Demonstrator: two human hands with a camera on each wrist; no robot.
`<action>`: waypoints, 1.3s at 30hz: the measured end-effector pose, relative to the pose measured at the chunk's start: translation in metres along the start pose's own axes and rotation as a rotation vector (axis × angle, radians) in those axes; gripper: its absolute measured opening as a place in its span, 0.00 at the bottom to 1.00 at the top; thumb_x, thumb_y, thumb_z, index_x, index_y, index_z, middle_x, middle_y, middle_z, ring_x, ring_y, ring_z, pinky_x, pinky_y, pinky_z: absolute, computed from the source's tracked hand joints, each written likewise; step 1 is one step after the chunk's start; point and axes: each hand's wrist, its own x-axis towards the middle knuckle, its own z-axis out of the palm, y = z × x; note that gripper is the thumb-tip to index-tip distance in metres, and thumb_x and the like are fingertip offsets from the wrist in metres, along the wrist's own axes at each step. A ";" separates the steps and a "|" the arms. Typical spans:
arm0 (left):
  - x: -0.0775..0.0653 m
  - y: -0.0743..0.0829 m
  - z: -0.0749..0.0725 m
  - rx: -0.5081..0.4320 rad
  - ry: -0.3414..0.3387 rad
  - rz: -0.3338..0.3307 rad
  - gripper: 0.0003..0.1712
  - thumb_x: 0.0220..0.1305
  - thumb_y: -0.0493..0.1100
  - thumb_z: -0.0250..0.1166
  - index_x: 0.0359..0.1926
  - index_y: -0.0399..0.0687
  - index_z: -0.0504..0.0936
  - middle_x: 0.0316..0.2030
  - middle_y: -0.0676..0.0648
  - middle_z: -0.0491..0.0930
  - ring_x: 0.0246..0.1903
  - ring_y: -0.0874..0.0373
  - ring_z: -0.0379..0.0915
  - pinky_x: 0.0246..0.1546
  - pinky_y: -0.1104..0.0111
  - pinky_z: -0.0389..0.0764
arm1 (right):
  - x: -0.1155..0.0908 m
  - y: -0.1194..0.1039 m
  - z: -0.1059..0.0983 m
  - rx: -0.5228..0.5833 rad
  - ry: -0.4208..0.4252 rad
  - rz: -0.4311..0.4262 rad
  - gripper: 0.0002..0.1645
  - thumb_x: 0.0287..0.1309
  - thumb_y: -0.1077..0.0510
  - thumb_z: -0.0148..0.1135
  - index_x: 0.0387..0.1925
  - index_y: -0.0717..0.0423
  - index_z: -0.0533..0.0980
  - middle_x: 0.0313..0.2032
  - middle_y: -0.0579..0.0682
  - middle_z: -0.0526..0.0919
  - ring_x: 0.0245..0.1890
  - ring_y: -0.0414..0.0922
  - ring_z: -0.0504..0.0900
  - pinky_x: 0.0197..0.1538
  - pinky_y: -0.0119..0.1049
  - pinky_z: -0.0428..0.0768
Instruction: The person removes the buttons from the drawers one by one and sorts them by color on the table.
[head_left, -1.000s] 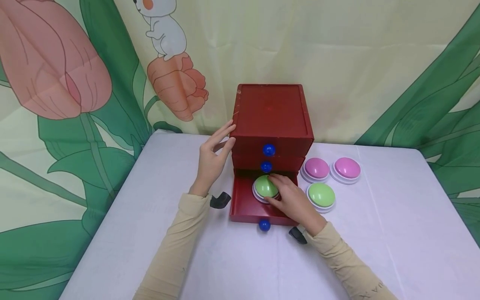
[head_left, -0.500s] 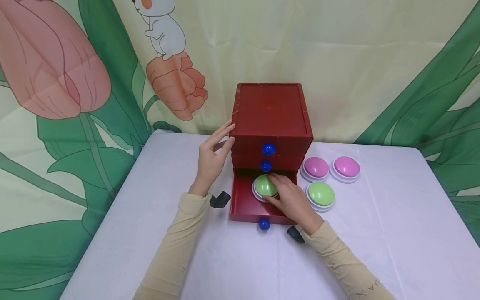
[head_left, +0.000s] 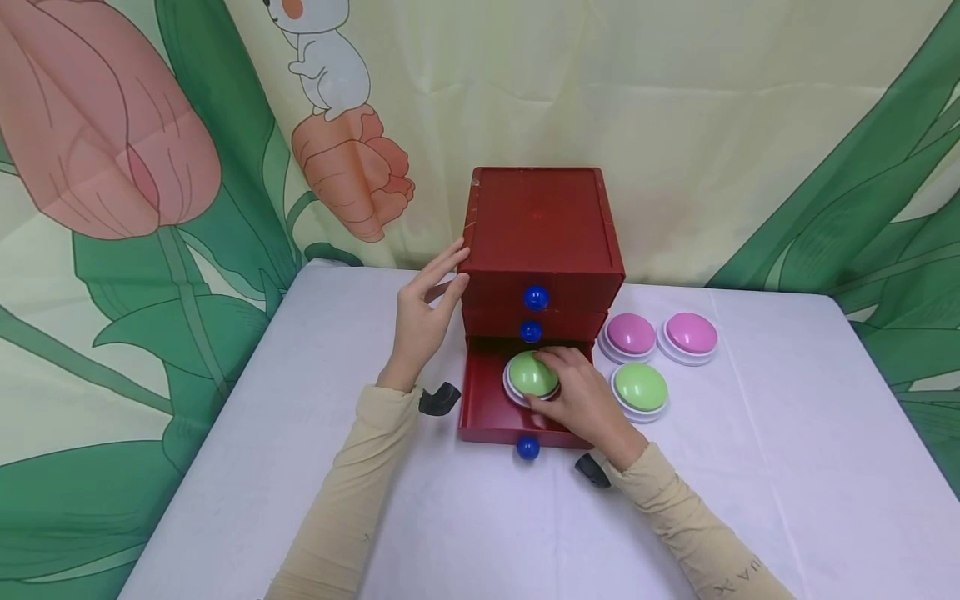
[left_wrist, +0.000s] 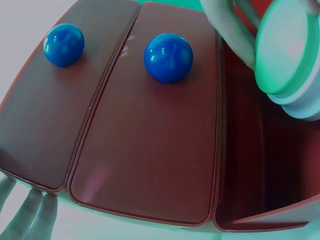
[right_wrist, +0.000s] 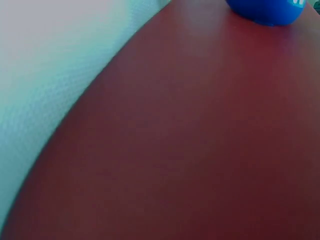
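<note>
A dark red drawer cabinet [head_left: 538, 218] with blue round knobs stands on the table, its bottom drawer [head_left: 480, 417] pulled out. Inside that drawer is a round green push button [head_left: 531, 374] on a white base. The right hand [head_left: 588, 400] grips this button from the right, thumb at the front and fingers at the back. On the cabinet's left side rests the left hand [head_left: 424, 321], its fingers extended against the wall. In the left wrist view, the button [left_wrist: 285, 47] looks tilted beside the two shut drawers. Only the drawer front [right_wrist: 190, 140] and a knob fill the right wrist view.
Right of the cabinet, two pink push buttons [head_left: 632, 334] and another green one [head_left: 641, 387] sit on the white tablecloth [head_left: 780, 433]. A printed curtain [head_left: 675, 125] hangs behind the table. Black wrist straps [head_left: 439, 399] show at both sleeves.
Both hands keep almost the same place. The button in the drawer and the right hand have barely shifted; the whole view drifts very slightly.
</note>
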 end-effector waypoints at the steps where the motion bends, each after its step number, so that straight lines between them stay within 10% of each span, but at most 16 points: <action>1: 0.000 0.002 0.000 0.001 0.000 -0.006 0.22 0.69 0.36 0.62 0.63 0.42 0.78 0.67 0.48 0.73 0.65 0.57 0.70 0.57 0.56 0.80 | 0.000 0.000 0.000 0.011 0.009 -0.003 0.37 0.44 0.51 0.78 0.57 0.61 0.78 0.54 0.58 0.80 0.55 0.54 0.76 0.56 0.49 0.80; 8: -0.002 0.030 -0.001 0.005 0.001 -0.008 0.21 0.68 0.32 0.61 0.61 0.34 0.77 0.66 0.40 0.73 0.66 0.54 0.70 0.56 0.50 0.79 | -0.005 -0.004 -0.008 0.082 0.028 0.014 0.37 0.44 0.51 0.79 0.56 0.61 0.79 0.54 0.57 0.80 0.53 0.52 0.76 0.53 0.48 0.82; 39: -0.002 0.033 -0.001 0.017 -0.002 -0.008 0.21 0.68 0.32 0.61 0.61 0.34 0.78 0.65 0.39 0.73 0.65 0.53 0.70 0.56 0.53 0.80 | -0.037 0.000 -0.056 0.039 0.106 -0.009 0.40 0.40 0.53 0.82 0.57 0.62 0.79 0.56 0.59 0.79 0.57 0.57 0.77 0.53 0.55 0.82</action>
